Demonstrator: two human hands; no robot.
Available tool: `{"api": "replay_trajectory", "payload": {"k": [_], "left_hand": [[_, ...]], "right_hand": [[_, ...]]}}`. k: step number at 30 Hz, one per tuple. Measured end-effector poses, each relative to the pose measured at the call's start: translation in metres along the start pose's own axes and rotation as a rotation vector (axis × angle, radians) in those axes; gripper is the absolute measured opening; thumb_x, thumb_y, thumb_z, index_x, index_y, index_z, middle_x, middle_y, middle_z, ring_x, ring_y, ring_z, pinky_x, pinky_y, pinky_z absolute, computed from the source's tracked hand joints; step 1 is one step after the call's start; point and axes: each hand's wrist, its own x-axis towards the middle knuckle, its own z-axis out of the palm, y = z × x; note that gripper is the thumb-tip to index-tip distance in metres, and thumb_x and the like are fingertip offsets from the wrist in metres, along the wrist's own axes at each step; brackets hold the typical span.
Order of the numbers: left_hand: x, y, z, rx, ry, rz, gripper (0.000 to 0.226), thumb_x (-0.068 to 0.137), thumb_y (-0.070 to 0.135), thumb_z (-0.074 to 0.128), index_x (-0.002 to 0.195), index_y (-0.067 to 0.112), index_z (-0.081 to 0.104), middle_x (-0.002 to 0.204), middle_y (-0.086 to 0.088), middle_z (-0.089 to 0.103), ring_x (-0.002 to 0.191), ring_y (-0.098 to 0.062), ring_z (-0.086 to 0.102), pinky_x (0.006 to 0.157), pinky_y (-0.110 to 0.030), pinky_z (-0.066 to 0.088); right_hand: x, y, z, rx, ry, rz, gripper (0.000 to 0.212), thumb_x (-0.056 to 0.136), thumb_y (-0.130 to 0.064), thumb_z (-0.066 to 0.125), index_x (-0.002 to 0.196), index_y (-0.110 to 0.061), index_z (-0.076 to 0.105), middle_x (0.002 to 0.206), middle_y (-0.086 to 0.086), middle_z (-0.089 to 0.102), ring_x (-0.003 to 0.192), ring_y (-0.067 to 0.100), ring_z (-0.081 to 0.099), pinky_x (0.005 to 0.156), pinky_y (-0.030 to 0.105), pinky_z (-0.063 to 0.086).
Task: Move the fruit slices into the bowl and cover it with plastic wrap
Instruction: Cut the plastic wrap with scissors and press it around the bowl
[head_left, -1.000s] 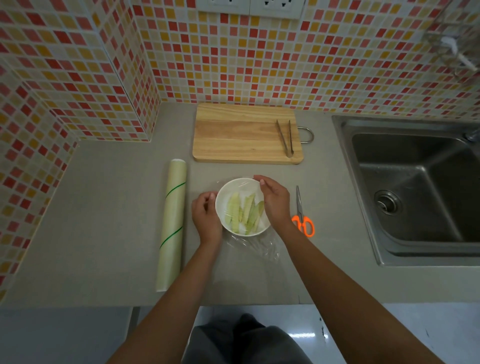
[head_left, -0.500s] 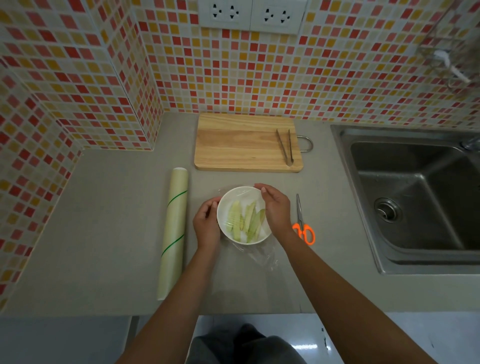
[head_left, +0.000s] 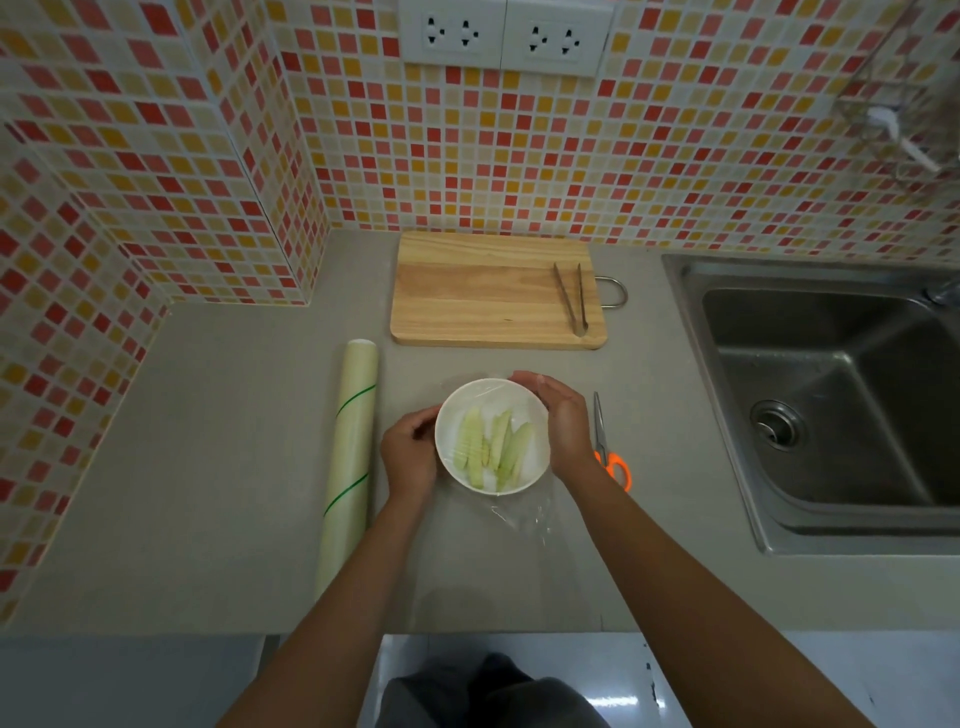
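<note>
Both hands are on the white bowl (head_left: 492, 436) here, right at the middle of the grey counter (head_left: 218, 467). The left hand (head_left: 410, 452) is curled against the bowl's left side, fingers bent onto the rim, and the right hand (head_left: 561, 421) is cupped round the far and right edge, palm pressing in. Pale green fruit slices (head_left: 493, 447) lie inside the bowl, under plastic wrap (head_left: 524, 519) stretched over the top; a loose, crinkled tail of it spills onto the counter at the near side. The wrap roll (head_left: 349, 462) lies just left of the left hand. Orange-handled scissors (head_left: 608, 447) sit just right of the right wrist. Further back there's a wooden cutting board (head_left: 493, 291) with metal tongs (head_left: 571, 299) on its right end, and the sink (head_left: 841, 395) off to the right
</note>
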Motion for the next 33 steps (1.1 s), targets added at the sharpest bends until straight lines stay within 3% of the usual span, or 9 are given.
{"api": "replay_trajectory", "payload": {"k": [5,9,13,16,20,24,27,31,33], "left_hand": [[0.005,0.016,-0.004,-0.18,0.095,0.007,0.029,0.1,0.006,0.045,0.124,0.003,0.06,0.115,-0.021,0.068,0.108,-0.026,0.064,0.101,-0.035,0.047],[-0.012,0.027,0.006,-0.29,-0.065,-0.034,0.04,0.105,0.033,0.031,0.118,0.018,0.066,0.129,-0.007,0.064,0.124,-0.017,0.057,0.107,-0.032,0.042],[-0.033,0.021,0.016,-0.382,-0.033,-0.071,0.046,0.105,0.032,0.03,0.139,0.009,0.051,0.132,0.004,0.06,0.116,0.004,0.058,0.094,-0.011,0.046],[-0.047,0.018,0.017,-0.414,0.056,-0.07,0.041,0.105,0.026,0.036,0.137,0.008,0.053,0.122,0.015,0.062,0.107,0.017,0.057,0.086,-0.004,0.045],[-0.063,0.014,0.014,-0.478,0.195,-0.135,0.031,0.102,0.023,0.044,0.126,0.01,0.06,0.123,-0.004,0.066,0.12,-0.016,0.06,0.103,-0.034,0.047],[-0.04,0.008,0.01,-0.396,0.327,-0.224,0.031,0.1,0.019,0.048,0.117,-0.003,0.063,0.123,-0.03,0.06,0.119,-0.042,0.055,0.096,-0.045,0.047],[-0.016,0.009,0.014,-0.291,0.294,-0.313,0.038,0.099,0.015,0.046,0.119,-0.017,0.051,0.125,-0.042,0.05,0.118,-0.055,0.047,0.097,-0.054,0.044],[-0.021,0.011,0.02,-0.212,0.238,-0.297,0.03,0.096,0.013,0.053,0.122,0.001,0.061,0.122,-0.014,0.064,0.109,-0.026,0.061,0.091,-0.032,0.047],[-0.023,0.009,0.02,-0.251,0.243,-0.304,0.029,0.095,0.012,0.056,0.121,0.002,0.061,0.117,-0.01,0.065,0.1,-0.018,0.059,0.086,-0.028,0.044]], "right_hand": [[-0.003,-0.005,-0.005,0.021,0.13,-0.077,0.031,0.099,-0.01,0.042,0.116,0.007,0.062,0.118,0.019,0.064,0.114,0.023,0.06,0.101,0.03,0.044],[-0.02,0.005,-0.002,0.132,0.211,-0.088,0.028,0.099,-0.012,0.043,0.109,0.001,0.066,0.112,0.017,0.068,0.107,0.023,0.064,0.091,0.024,0.051],[-0.021,0.009,0.002,0.129,0.164,-0.063,0.031,0.099,-0.012,0.041,0.113,0.003,0.065,0.115,0.018,0.066,0.101,0.02,0.065,0.08,0.018,0.053],[-0.009,-0.004,0.001,0.058,0.138,-0.076,0.034,0.1,-0.011,0.039,0.117,0.008,0.061,0.118,0.021,0.065,0.113,0.026,0.061,0.094,0.025,0.049],[-0.009,-0.008,-0.004,-0.076,0.307,-0.151,0.034,0.101,-0.022,0.041,0.114,-0.004,0.067,0.117,0.007,0.068,0.119,0.017,0.059,0.112,0.035,0.035],[-0.03,0.007,-0.005,0.043,0.342,-0.127,0.036,0.102,-0.025,0.039,0.117,-0.005,0.065,0.12,0.008,0.067,0.117,0.015,0.06,0.107,0.032,0.041],[-0.037,0.017,0.0,0.045,0.306,-0.096,0.036,0.102,-0.025,0.039,0.116,-0.005,0.066,0.118,0.006,0.068,0.115,0.016,0.061,0.103,0.031,0.044],[-0.021,0.006,0.003,-0.021,0.226,-0.073,0.037,0.102,-0.023,0.039,0.113,-0.002,0.067,0.114,0.013,0.069,0.11,0.022,0.063,0.098,0.031,0.047],[-0.016,0.001,0.002,-0.074,0.192,-0.094,0.038,0.102,-0.023,0.038,0.115,0.0,0.066,0.117,0.013,0.068,0.113,0.02,0.061,0.102,0.03,0.044]]}}
